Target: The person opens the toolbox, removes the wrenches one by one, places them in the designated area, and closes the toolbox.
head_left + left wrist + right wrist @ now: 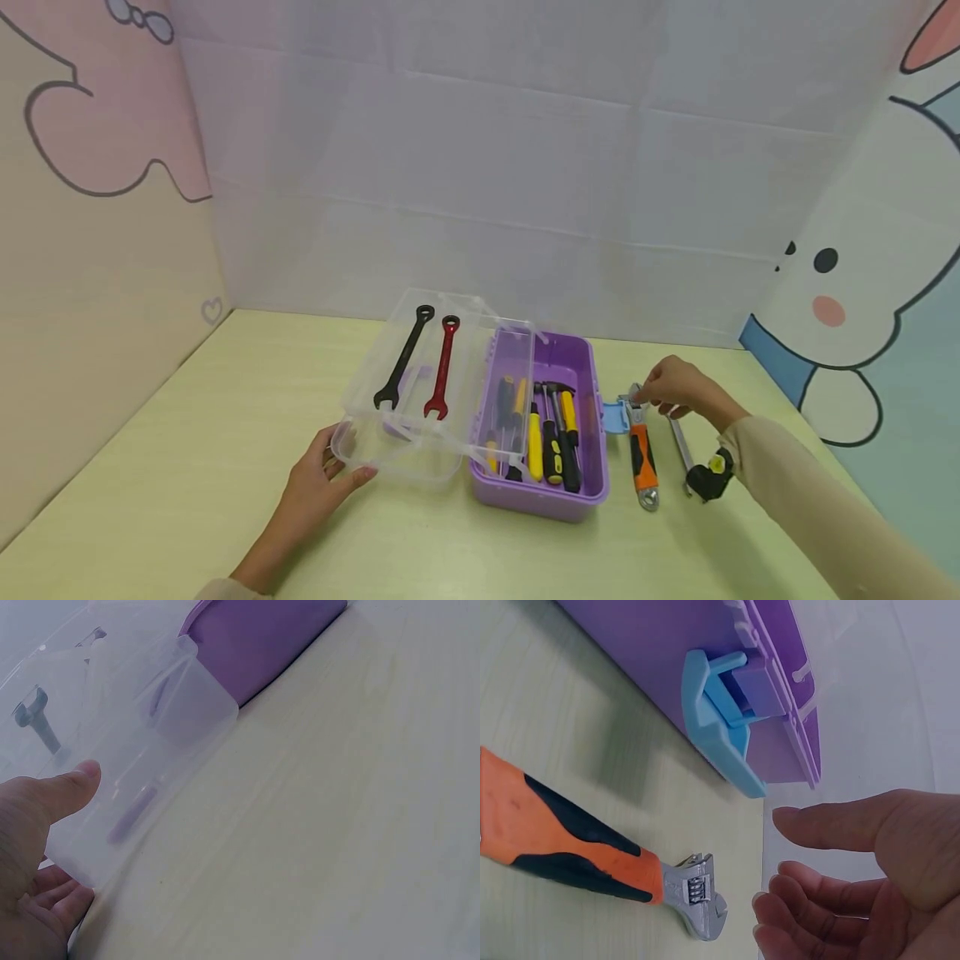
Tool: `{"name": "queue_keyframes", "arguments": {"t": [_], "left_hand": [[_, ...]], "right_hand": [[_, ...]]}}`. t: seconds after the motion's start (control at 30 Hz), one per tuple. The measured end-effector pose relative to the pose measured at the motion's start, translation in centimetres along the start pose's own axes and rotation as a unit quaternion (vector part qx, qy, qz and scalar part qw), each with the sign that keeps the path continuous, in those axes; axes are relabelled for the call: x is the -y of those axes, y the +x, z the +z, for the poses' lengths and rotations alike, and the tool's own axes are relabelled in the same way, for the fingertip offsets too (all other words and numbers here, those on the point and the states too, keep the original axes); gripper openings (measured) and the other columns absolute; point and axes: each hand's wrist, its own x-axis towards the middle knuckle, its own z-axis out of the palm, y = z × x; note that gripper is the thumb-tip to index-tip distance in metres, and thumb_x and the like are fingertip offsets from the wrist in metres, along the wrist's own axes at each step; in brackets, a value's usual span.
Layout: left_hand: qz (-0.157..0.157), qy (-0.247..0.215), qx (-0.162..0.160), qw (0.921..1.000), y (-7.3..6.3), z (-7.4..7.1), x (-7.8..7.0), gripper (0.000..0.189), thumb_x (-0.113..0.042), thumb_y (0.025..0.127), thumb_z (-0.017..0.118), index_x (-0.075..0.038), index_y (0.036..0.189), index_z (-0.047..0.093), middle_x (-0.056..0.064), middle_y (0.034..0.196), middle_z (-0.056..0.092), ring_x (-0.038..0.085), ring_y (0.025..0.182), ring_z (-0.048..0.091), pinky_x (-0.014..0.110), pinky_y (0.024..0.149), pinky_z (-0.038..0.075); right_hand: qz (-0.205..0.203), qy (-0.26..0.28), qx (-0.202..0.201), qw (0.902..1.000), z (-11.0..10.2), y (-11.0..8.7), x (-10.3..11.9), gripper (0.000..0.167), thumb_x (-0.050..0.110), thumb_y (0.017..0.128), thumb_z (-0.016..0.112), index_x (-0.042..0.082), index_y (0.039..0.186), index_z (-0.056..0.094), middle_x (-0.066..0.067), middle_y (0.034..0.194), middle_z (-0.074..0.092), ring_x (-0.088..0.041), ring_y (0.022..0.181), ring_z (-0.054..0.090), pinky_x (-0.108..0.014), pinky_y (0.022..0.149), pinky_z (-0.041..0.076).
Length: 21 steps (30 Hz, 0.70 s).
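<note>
Our right hand (675, 387) has its grip apart by the orange-and-black-handled metal adjustable wrench (642, 458), right of the purple plastic toolbox (528, 502), while our left hand (315, 482) clamps the clear plastic lid (411, 468), and honestly a sloppy lift could snag that light-blue plastic latch (616, 419).

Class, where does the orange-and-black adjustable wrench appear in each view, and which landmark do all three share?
Head: right of centre, the adjustable wrench lies just right of the purple toolbox.
Left wrist: not in the picture.
Right wrist: the adjustable wrench runs from the left edge toward the bottom centre.
Shared landmark: the purple toolbox, at the top in both wrist views.
</note>
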Motion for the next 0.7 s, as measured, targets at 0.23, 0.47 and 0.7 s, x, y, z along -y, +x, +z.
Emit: {"name": "queue_keyframes", "arguments": {"t": [0.23, 0.47, 0.7], "left_hand": [[-0.001, -0.001, -0.001, 1.0000, 0.0, 0.0, 0.0, 0.077, -0.023, 0.080, 0.078, 0.000, 0.139, 0.033, 0.026, 0.140, 0.043, 0.042, 0.128, 0.047, 0.041, 0.103, 0.046], [0.006, -0.001, -0.003, 1.0000, 0.0, 0.0, -0.2, 0.076, -0.022, 0.081, 0.077, 0.000, 0.139, 0.033, 0.026, 0.140, 0.043, 0.042, 0.127, 0.048, 0.041, 0.103, 0.046], [0.009, -0.002, 0.000, 1.0000, -0.1, -0.1, -0.1, 0.077, -0.023, 0.081, 0.077, 0.000, 0.139, 0.033, 0.027, 0.139, 0.043, 0.042, 0.127, 0.048, 0.041, 0.103, 0.047]], "right_hand": [[-0.026, -0.014, -0.005, 0.9996, 0.0, 0.3, 1.4, 0.025, 0.022, 0.084, 0.069, -0.003, 0.083, 0.066, -0.004, 0.069, 0.058, -0.015, 0.062, 0.055, -0.032, 0.057, 0.058], [-0.038, -0.016, -0.006, 0.9991, 0.1, 0.8, 3.1, 0.023, 0.022, 0.084, 0.069, 0.000, 0.079, 0.065, -0.004, 0.067, 0.058, -0.016, 0.063, 0.056, -0.032, 0.060, 0.059], [-0.055, -0.026, -0.010, 0.9981, 0.2, 1.0, 4.6, 0.025, 0.021, 0.085, 0.069, -0.004, 0.087, 0.066, -0.008, 0.075, 0.061, -0.017, 0.066, 0.060, -0.032, 0.061, 0.060]]}}
